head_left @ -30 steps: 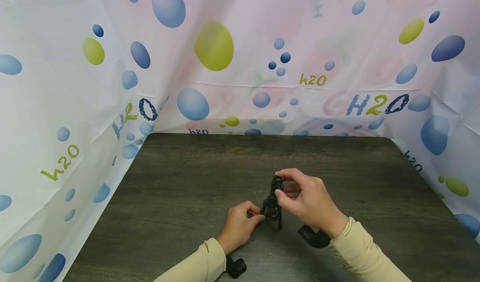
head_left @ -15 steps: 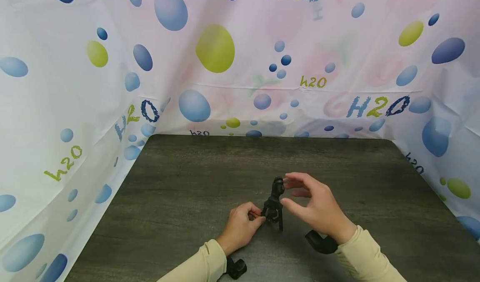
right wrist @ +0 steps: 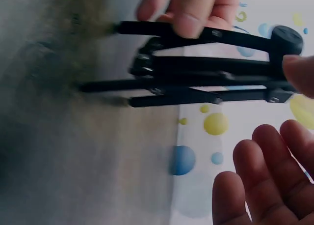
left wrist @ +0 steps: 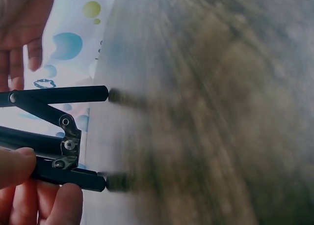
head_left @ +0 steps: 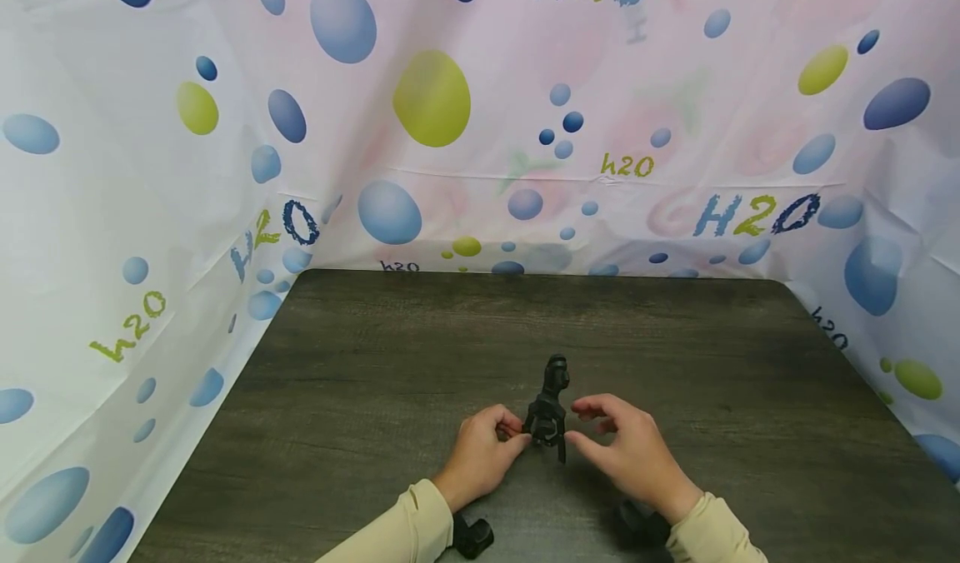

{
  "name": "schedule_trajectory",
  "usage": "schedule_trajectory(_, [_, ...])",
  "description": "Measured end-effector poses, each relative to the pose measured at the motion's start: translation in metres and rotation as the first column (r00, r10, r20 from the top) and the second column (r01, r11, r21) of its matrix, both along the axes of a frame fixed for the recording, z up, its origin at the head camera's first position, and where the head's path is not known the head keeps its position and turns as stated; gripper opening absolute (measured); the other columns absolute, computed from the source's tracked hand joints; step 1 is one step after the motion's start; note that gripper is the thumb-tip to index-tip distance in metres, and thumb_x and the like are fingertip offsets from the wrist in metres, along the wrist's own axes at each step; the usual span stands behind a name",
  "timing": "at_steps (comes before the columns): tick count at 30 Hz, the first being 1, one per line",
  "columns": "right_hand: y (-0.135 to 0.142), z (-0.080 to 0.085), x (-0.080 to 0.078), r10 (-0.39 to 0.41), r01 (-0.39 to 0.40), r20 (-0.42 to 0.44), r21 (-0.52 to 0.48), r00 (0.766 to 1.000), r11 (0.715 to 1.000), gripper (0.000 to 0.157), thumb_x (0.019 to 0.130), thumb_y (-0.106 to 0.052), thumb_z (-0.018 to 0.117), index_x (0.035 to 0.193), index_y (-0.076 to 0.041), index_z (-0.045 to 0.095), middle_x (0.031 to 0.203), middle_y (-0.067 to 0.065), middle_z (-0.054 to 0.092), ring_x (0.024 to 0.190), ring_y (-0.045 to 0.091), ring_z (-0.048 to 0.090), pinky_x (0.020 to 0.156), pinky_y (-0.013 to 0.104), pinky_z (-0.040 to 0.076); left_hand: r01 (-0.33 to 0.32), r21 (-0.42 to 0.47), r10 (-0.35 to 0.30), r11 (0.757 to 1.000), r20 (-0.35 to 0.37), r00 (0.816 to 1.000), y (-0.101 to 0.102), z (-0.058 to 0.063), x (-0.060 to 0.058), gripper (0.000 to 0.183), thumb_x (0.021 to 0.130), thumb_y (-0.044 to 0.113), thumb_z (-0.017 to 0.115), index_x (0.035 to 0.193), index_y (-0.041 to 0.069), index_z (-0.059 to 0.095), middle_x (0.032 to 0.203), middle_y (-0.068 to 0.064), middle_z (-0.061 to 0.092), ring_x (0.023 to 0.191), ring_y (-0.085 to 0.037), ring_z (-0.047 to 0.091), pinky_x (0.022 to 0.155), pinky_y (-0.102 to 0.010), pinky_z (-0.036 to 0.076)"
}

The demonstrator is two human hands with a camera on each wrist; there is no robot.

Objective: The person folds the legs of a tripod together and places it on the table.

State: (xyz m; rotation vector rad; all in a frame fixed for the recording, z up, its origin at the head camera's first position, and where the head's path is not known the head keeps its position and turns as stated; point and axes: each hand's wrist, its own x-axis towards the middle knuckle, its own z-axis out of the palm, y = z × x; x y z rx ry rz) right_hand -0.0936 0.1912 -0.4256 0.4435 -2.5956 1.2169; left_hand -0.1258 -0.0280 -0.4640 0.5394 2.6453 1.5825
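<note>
A small black tripod stands on the dark wooden table, its legs only slightly spread. My left hand pinches one leg from the left, between thumb and fingers; the left wrist view shows that grip on the lower black leg. To the right of the tripod is my right hand, fingers apart and loosely bent. In the right wrist view its thumb overlaps the leg's upper end; whether it touches I cannot tell. The other right fingers are off the tripod.
The dark wooden table spreads around both hands. A white sheet with blue and green spots hangs behind and at both sides. Black wrist devices sit below each hand.
My right hand has let go of the tripod's top, drawn back to the right, and come down beside its legs. The left hand keeps its pinch on the leg.
</note>
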Motion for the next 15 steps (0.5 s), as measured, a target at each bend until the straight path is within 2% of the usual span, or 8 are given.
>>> schedule_trajectory(7, [-0.009, -0.013, 0.003, -0.088, 0.087, 0.098, 0.017, 0.991, 0.996, 0.023, 0.082, -0.008, 0.083, 0.102, -0.011, 0.073, 0.088, -0.007, 0.067, 0.075, 0.007, 0.062, 0.065, 0.029, 0.054, -0.003, -0.006, 0.003, 1.0, 0.02, 1.0, 0.001, -0.001, -0.001, 0.011, 0.086, 0.009, 0.078, 0.086, 0.013, 0.068, 0.082, 0.009, 0.065, 0.075, -0.006, 0.062, 0.068, -0.027, 0.052])
schedule_trajectory(15, [-0.013, -0.018, 0.003, -0.11, 0.108, 0.128, 0.026, 0.986, 0.994, 0.014, 0.084, -0.005, 0.08, 0.087, -0.016, 0.072, 0.076, -0.015, 0.062, 0.067, 0.001, 0.058, 0.06, 0.026, 0.051, -0.011, 0.002, 0.011, 1.0, 0.028, 1.0, 0.001, -0.002, -0.002, 0.011, 0.086, 0.01, 0.079, 0.087, 0.013, 0.068, 0.082, 0.009, 0.065, 0.076, -0.006, 0.062, 0.068, -0.027, 0.051])
